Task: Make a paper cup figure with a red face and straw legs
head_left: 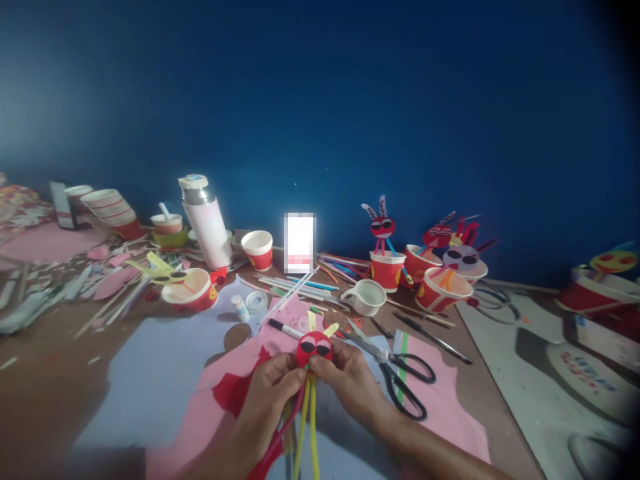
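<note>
A red round paper face [315, 345] with black and pink eyes and two yellow strips on top is held upright near the bottom middle. Its lower left edge is pinched by my left hand [270, 393]. On the lower right edge my right hand [353, 383] presses with its thumb, fingers behind. Yellow stems [311, 427] and a pinkish-red one hang below the face. Just right of my right hand lie open scissors [390, 360] with black handles, on pink and blue paper sheets. A marker [285, 328] sits behind the face.
Red-and-white cups with finished paper faces stand at the back right [387, 270] and left [193, 293]. A white thermos [207, 227], a white mug [367, 298], stacked cups [113, 210] and a tape roll [257, 303] are there too. Blue paper [150, 380] covers the left.
</note>
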The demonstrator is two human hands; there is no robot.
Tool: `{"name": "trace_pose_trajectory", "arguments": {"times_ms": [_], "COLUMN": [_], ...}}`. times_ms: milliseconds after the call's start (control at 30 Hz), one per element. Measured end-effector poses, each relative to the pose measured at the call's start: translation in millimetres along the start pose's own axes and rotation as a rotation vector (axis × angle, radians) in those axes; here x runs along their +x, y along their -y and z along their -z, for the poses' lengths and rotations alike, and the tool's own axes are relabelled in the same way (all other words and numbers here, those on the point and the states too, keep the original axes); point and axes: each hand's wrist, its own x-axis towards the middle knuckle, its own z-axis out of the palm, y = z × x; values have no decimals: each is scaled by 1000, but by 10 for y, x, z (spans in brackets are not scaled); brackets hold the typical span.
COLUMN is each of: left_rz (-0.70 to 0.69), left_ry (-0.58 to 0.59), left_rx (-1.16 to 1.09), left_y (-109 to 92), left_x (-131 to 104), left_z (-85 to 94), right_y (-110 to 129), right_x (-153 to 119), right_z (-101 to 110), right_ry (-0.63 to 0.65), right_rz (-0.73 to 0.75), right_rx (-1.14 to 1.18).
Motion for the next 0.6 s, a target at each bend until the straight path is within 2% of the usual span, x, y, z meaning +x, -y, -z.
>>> {"name": "trace_pose_trajectory", "arguments": {"times_ms": [133,300,367,433,533,600], "left_rz": [8,-7,-2,17,69,102], "left_ry": [26,-19,24,125,385,532], "left_rx": [-26,-29,-92,-219,-452,-530], "left_y": [-7,60,46,-1,-79,-89], "left_x": [18,61,71,75,53,19], "left_z": [-7,58,87,113,153,178], "right_y": [-18,-35,-19,15,98,156], "right_x": [-5,-21,-26,-25,-18,-27], "right_z": [-12,-10,18,59,118,136], "right_ry": [-7,19,48,65,78,146], "right_rz": [2,35,66,109,148,134], "right_rx": [-2,3,14,31,48,70]}}
